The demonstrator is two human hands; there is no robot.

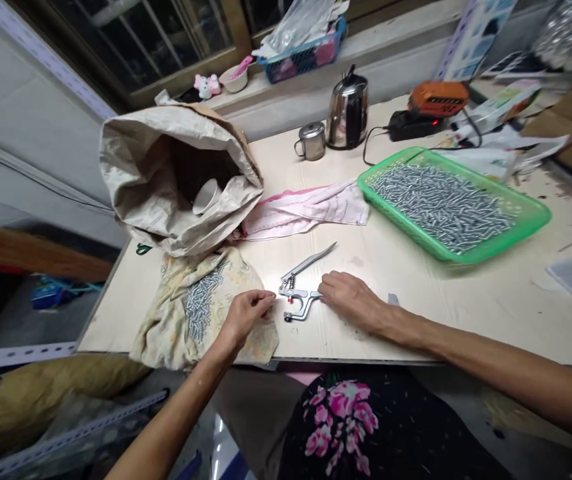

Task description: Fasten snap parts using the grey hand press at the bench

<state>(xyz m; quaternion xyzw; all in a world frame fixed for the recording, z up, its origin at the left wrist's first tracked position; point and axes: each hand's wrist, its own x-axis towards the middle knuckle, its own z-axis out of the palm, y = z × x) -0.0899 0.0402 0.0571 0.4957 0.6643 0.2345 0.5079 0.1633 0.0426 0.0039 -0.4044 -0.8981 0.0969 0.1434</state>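
Snap fastener pliers lie over the tabletop, one grey handle angled up and away, a spring and a small red part near the jaw. My right hand is wrapped round the other handle, its fingers closed. Just left of the jaw, my left hand has thumb and forefinger pinched together; whatever is between them is too small to make out. Beside that hand a yellowish patterned cloth bears a pile of small silver metal pins.
A green basket full of similar metal pins stands right. An open paper sack with a white cup inside stands left. Behind are a pink-white towel, a metal mug, a kettle and a battery charger.
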